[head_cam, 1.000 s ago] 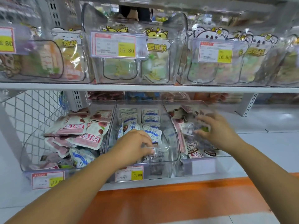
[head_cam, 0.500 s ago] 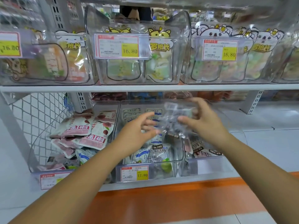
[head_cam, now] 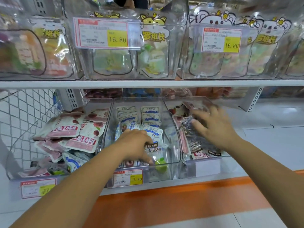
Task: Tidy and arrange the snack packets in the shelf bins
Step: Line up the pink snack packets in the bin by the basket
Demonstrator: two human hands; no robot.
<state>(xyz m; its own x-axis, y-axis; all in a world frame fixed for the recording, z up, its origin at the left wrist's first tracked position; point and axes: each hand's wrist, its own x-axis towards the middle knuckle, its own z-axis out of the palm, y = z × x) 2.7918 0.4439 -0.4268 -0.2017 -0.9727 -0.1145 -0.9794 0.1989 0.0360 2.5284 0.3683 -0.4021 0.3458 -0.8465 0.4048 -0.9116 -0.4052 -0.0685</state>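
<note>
Closest to us, low centre of the frame, our left hand (head_cam: 136,145) is down in the front of the middle bin (head_cam: 178,142), fingers curled onto the lime packet (head_cam: 158,155) lying there, though we can't tell if it's actually pinched or just touched. Over to the right, our right hand (head_cam: 217,127) sits in the right bin (head_cam: 213,158) with fingers spread flat over a dark packet (head_cam: 187,127); it's blurry, but nothing looks clamped. These pouches look light, soft and crinkly, probably slick film, so we'd take them by a sealed edge or corner rather than squash the middle. The clear bin walls are tight and will crowd our knuckles. On the left, pink packets (head_cam: 65,130) are heaped crooked in the left bin (head_cam: 19,142). Further back, blue-white packets (head_cam: 150,117) stand in rows, and the upper shelf (head_cam: 148,83) overhangs everything.
</note>
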